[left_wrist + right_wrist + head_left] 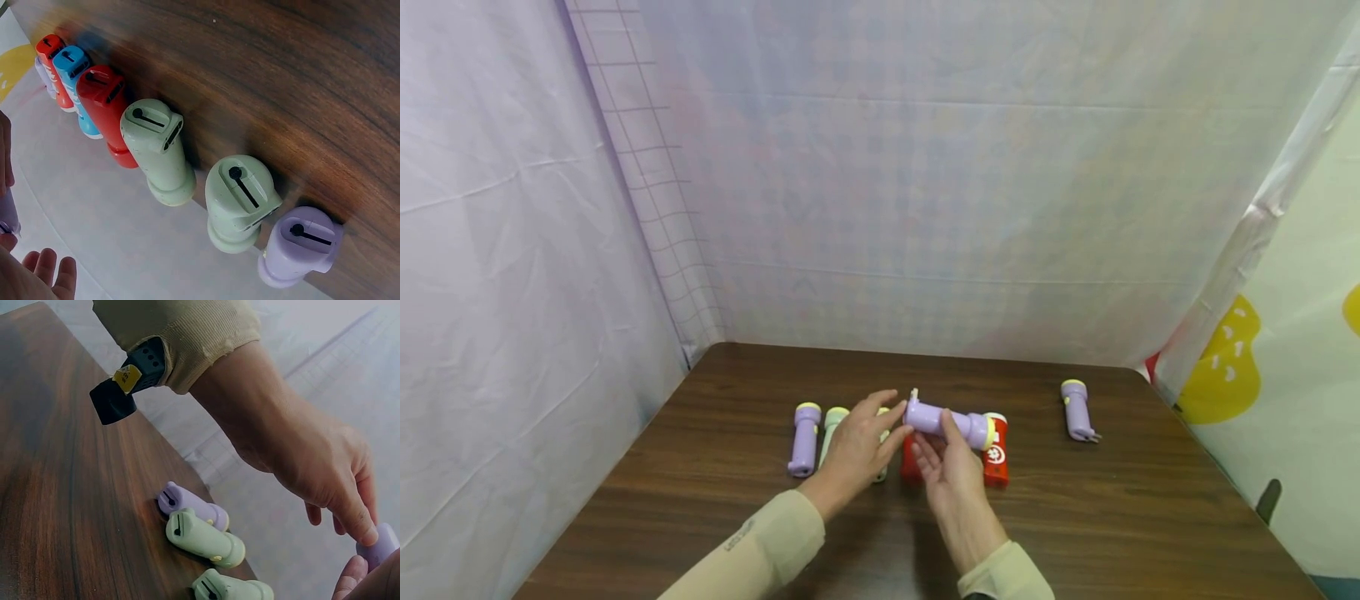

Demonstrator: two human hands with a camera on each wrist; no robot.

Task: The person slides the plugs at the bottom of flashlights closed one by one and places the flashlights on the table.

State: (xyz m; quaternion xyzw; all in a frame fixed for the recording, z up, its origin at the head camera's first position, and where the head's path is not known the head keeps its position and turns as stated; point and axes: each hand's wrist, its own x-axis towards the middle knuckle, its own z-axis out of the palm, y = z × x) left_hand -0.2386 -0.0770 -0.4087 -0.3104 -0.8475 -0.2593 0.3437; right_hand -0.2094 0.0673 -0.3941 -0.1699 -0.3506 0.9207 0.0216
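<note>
A lavender flashlight [928,417] with a pale yellow head is held up above the table, lying nearly level. My right hand [955,483] grips its barrel, thumb on top and fingers beneath. At the tail end, my left hand [853,446] pinches it between thumb and forefinger; a small tab stands up there. The left wrist view shows part of this flashlight [7,215] at the left edge, beside spread fingers. In the right wrist view its tail [380,545] meets the left thumb, and the left hand [312,456] fills the upper right.
A row lies behind the hands: a lavender flashlight [804,439], two pale green ones [150,150], a red one [103,109], a blue one [70,67] and a red-and-white one [996,467]. Another lavender flashlight [1077,410] lies apart at the right. Fabric curtains [955,208] hang behind the table.
</note>
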